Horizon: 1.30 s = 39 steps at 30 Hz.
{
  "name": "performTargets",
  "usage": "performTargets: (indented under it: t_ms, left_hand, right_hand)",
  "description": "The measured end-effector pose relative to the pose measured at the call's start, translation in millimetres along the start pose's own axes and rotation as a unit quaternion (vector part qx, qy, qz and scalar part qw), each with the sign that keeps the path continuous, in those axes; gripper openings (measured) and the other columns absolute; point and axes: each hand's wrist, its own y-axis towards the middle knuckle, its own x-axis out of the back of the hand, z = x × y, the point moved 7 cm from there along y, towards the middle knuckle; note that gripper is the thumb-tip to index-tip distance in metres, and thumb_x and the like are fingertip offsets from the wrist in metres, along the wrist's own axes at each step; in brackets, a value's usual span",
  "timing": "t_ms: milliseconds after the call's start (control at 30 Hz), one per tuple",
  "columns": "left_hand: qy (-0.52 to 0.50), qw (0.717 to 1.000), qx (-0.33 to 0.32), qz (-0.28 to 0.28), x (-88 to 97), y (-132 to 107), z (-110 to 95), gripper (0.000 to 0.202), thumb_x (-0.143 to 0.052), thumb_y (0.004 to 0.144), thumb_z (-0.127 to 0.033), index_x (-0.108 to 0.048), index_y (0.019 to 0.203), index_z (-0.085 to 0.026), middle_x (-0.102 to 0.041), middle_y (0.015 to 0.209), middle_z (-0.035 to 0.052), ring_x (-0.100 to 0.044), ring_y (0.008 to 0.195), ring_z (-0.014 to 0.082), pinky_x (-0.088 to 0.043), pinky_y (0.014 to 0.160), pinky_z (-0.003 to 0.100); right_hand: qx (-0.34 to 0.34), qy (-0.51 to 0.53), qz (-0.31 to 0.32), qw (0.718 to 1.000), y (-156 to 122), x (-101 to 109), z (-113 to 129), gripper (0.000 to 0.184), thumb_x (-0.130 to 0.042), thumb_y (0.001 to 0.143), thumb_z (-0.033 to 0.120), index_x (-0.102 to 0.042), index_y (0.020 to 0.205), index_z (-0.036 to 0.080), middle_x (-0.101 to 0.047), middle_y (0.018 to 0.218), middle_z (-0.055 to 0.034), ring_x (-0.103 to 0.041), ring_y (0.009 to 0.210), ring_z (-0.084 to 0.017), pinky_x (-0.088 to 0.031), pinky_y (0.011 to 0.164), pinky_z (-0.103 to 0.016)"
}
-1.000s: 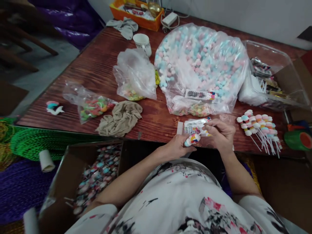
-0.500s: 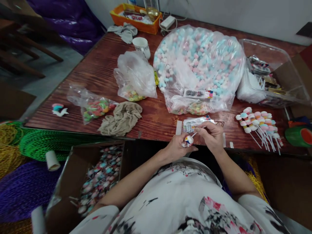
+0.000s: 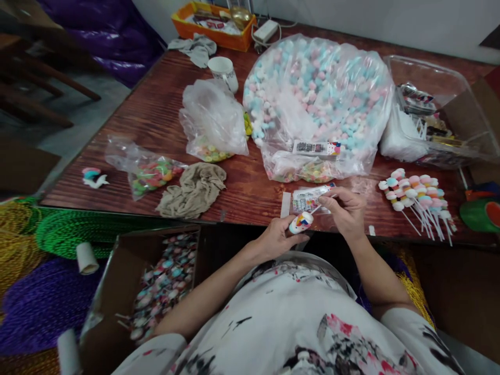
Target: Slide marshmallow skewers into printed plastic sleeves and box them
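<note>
Holds a wrapped sweet [image 3: 300,223] in the left hand [image 3: 273,240], grip curled round it, at lower centre of the frame by the near edge of the table [image 3: 250,192]. Pinches its white stick [image 3: 317,209] with the right hand [image 3: 346,211], grip pressed together, just above a printed packet [image 3: 307,198]. Touches none of the marshmallow skewers [image 3: 416,195] lying at right.

Gripping a wrapped candy [image 3: 300,223] in the left hand [image 3: 275,237], pinching its white stick [image 3: 315,210] with the right hand [image 3: 346,211], working with candy skewers [image 3: 416,195] lying right of both hands.
</note>
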Motion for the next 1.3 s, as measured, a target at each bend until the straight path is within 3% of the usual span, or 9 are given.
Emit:
performTargets:
  t_ms: [100,300,400,533,733,900,1000,1167,1300]
  left_hand:
    - [0.065,0.996,-0.007,-0.055,3.7,0.2,0.4,0.029,-0.073,0.075,-0.038,-0.060,0.084,-0.013,-0.052,0.067,-0.0053,-0.042,0.061,0.0085,-0.035,0.057,0.019]
    - [0.034,0.999,0.013,-0.030,2.4,0.5,-1.1,0.033,-0.075,0.073,-0.040,-0.054,0.076,-0.015,-0.048,0.062,-0.0065,-0.040,0.058,0.0075,-0.034,0.054,0.019]
    - [-0.066,0.989,0.049,0.125,-10.3,-6.6,-0.9,0.038,-0.075,0.072,-0.043,-0.049,0.070,-0.016,-0.044,0.058,-0.0077,-0.041,0.053,0.0066,-0.037,0.049,0.019]
    - [-0.131,0.922,0.117,0.345,-26.7,-25.8,0.8,0.043,-0.078,0.068,-0.046,-0.046,0.062,-0.017,-0.045,0.050,-0.0073,-0.040,0.041,0.0066,-0.035,0.038,0.019]
    - [-0.175,0.879,0.125,0.425,-31.1,-31.2,-4.4,0.040,-0.085,0.059,-0.040,-0.052,0.064,-0.017,-0.051,0.052,-0.0063,-0.042,0.040,0.0061,-0.037,0.036,0.018]
    - [-0.237,0.873,0.141,0.403,-28.2,-30.1,-4.9,0.043,-0.083,0.061,-0.045,-0.051,0.063,-0.017,-0.053,0.051,-0.0048,-0.047,0.038,0.0082,-0.037,0.035,0.019]
    - [-0.208,0.895,0.142,0.368,-25.6,-25.4,0.2,0.043,-0.079,0.065,-0.049,-0.050,0.064,-0.016,-0.051,0.051,-0.0050,-0.045,0.039,0.0076,-0.035,0.036,0.019]
    - [-0.050,0.981,0.044,0.183,-10.5,-5.1,0.4,0.032,-0.072,0.073,-0.034,-0.046,0.065,-0.016,-0.041,0.059,-0.0069,-0.038,0.054,0.0062,-0.033,0.050,0.018]
    - [0.046,0.994,0.029,0.093,-8.7,-4.1,0.5,0.026,-0.068,0.076,-0.030,-0.049,0.064,-0.015,-0.040,0.062,-0.0065,-0.036,0.058,0.0071,-0.031,0.054,0.019]
  right_hand:
    - [-0.012,-0.003,-0.011,1.000,-5.6,-9.0,-4.1,0.013,-0.072,0.079,0.026,-0.068,0.068,0.020,-0.061,0.059,0.0045,-0.049,0.053,-0.008,-0.038,0.053,-0.023]
    - [-0.045,0.033,-0.001,0.998,-14.0,-20.3,-17.8,0.014,-0.072,0.077,0.027,-0.066,0.066,0.020,-0.058,0.055,0.0051,-0.048,0.051,-0.008,-0.037,0.050,-0.022]
    - [-0.023,0.074,0.046,0.996,-10.3,-17.2,-10.8,0.011,-0.072,0.078,0.026,-0.068,0.069,0.021,-0.064,0.061,0.0037,-0.055,0.056,-0.010,-0.043,0.055,-0.023]
    - [0.033,0.123,0.155,0.980,-3.1,-19.6,9.8,0.007,-0.071,0.080,0.024,-0.070,0.074,0.021,-0.068,0.067,0.0010,-0.060,0.060,-0.013,-0.047,0.060,-0.026]
    - [0.049,0.197,0.205,0.958,0.5,-27.5,9.9,0.004,-0.072,0.080,0.025,-0.070,0.079,0.022,-0.068,0.069,0.0002,-0.062,0.062,-0.014,-0.048,0.062,-0.029]
    - [0.021,0.239,0.191,0.952,-17.5,-38.4,-6.7,0.002,-0.071,0.081,0.024,-0.070,0.081,0.023,-0.068,0.070,0.0005,-0.061,0.063,-0.014,-0.048,0.063,-0.030]
    - [-0.029,0.228,0.136,0.964,-25.9,-38.1,-21.2,0.004,-0.072,0.080,0.026,-0.071,0.080,0.022,-0.068,0.069,0.0006,-0.062,0.064,-0.014,-0.048,0.062,-0.028]
    - [-0.074,0.156,0.038,0.984,-20.5,-21.7,-27.7,0.008,-0.071,0.079,0.030,-0.071,0.076,0.022,-0.067,0.066,0.0025,-0.059,0.059,-0.012,-0.046,0.057,-0.026]
    - [0.002,0.057,0.035,0.998,-11.1,-14.8,-4.7,0.007,-0.071,0.080,0.028,-0.071,0.074,0.024,-0.068,0.069,0.0015,-0.060,0.064,-0.014,-0.047,0.062,-0.028]
